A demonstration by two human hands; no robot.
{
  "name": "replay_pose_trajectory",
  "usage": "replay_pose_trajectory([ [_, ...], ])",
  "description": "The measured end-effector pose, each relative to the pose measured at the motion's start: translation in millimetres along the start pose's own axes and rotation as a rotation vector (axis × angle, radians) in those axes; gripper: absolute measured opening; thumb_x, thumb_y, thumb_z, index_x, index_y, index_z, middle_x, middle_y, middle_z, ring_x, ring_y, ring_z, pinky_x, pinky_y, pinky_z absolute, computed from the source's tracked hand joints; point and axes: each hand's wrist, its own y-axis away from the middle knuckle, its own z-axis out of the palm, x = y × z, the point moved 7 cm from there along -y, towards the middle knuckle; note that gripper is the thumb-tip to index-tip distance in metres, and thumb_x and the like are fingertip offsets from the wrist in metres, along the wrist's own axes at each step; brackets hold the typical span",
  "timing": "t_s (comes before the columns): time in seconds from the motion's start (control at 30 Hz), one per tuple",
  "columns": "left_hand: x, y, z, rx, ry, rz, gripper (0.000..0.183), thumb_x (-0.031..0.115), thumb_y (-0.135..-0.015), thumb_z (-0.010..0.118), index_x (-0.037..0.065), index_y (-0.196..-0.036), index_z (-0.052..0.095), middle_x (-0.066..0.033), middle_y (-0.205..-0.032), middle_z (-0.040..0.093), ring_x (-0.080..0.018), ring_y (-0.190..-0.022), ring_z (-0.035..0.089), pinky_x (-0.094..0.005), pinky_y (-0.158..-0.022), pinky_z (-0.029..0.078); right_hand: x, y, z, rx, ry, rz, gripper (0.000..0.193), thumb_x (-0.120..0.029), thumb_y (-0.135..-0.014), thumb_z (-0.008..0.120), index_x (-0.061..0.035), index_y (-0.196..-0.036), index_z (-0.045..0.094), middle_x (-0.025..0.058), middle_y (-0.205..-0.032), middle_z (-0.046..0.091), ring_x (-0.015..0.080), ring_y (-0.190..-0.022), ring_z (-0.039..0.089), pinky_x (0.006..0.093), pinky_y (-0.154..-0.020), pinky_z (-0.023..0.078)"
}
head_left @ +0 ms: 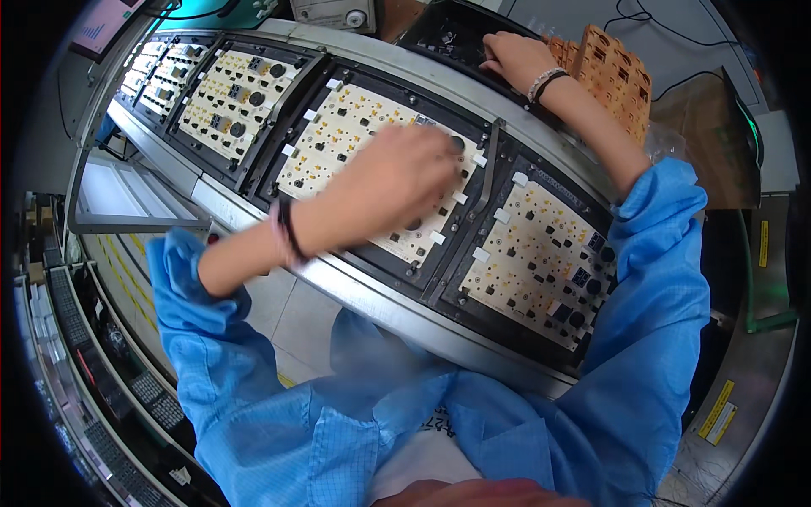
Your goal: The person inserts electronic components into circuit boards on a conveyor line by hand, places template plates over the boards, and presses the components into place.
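Note:
My left hand is over the right part of a cream circuit board dotted with small yellow and black parts. Its fingers are curled down and closed, slightly blurred; what they hold, if anything, is hidden. This board lies in a black frame with white clips along its edges. At the back, my right hand reaches over a black bin of small dark pieces. Its fingers are bent with tips apart, and nothing shows between them. A similar cream board lies in the frame to the right, below my right forearm.
More populated boards sit in frames along the line to the left. Orange-brown perforated trays stand beside my right wrist, near a cardboard box. A metal rail borders the line's near side. Racks of parts stand at lower left.

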Motion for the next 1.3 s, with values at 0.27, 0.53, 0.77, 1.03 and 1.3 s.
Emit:
replay_pose_trajectory([
  [0.27, -179.6, -89.7, 38.1, 0.0, -0.049, -0.194, 0.022, 0.019, -0.093, 0.061, 0.002, -0.101, 0.072, -0.0192, -0.096, 0.071, -0.0399, -0.094, 0.067, -0.0466, -0.087, 0.053, 1.5, 3.0, 2.9, 0.063, -0.073, -0.082, 0.009, -0.014, -0.091, 0.064, -0.006, -0.094, 0.065, 0.0129, -0.091, 0.068, 0.0352, -0.094, 0.067, 0.0454, -0.079, 0.054],
  [0.53, -221.4, -129.4, 91.0, -0.562, 0.101, -0.242, 0.023, 0.013, -0.087, 0.071, 0.004, -0.107, 0.076, -0.0173, -0.095, 0.076, -0.0303, -0.091, 0.072, -0.0358, -0.084, 0.055, 18.7, 21.1, -20.0, 0.086, -0.751, 0.03, 0.014, -0.006, -0.097, 0.062, -0.0033, -0.11, 0.068, 0.0088, -0.092, 0.07, 0.0134, -0.08, 0.068, 0.0256, -0.072, 0.056],
  [0.77, -229.2, -126.7, 95.2, -0.38, 0.08, -0.261, 0.013, 0.001, -0.083, 0.064, 0.003, -0.092, 0.074, -0.016, -0.091, 0.074, -0.0323, -0.089, 0.073, -0.0384, -0.079, 0.056, 13.3, 106.9, -51.0, -0.131, -1.801, 0.519, 0.036, -0.016, -0.104, 0.058, 0.0029, -0.134, 0.055, 0.0092, -0.114, 0.067, 0.0108, -0.091, 0.067, 0.0216, -0.085, 0.058],
  [1.03, -212.3, -121.1, 75.7, -0.172, 0.059, -0.144, 0.009, 0.002, -0.086, 0.066, 0.002, -0.094, 0.07, -0.0146, -0.09, 0.073, -0.0306, -0.085, 0.071, -0.0369, -0.077, 0.055, 5.9, 289.9, -93.3, -0.213, -1.975, 0.638, 0.036, -0.02, -0.104, 0.058, 0.0004, -0.134, 0.056, -0.0026, -0.092, 0.057, 0.0029, -0.079, 0.056, 0.0163, -0.073, 0.05],
  [1.3, -175.1, -132.4, 50.0, -0.148, 0.373, -0.354, 0.015, 0.0, -0.095, 0.061, 0.002, -0.107, 0.069, -0.0057, -0.098, 0.074, -0.0118, -0.091, 0.069, -0.0259, -0.081, 0.054, 38.3, 520.1, -117.8, 0.284, -1.575, 0.916, 0.033, -0.024, -0.102, 0.053, -0.0033, -0.127, 0.056, -0.0089, -0.078, 0.041, 0.0013, -0.063, 0.033, 0.0182, -0.057, 0.025],
])
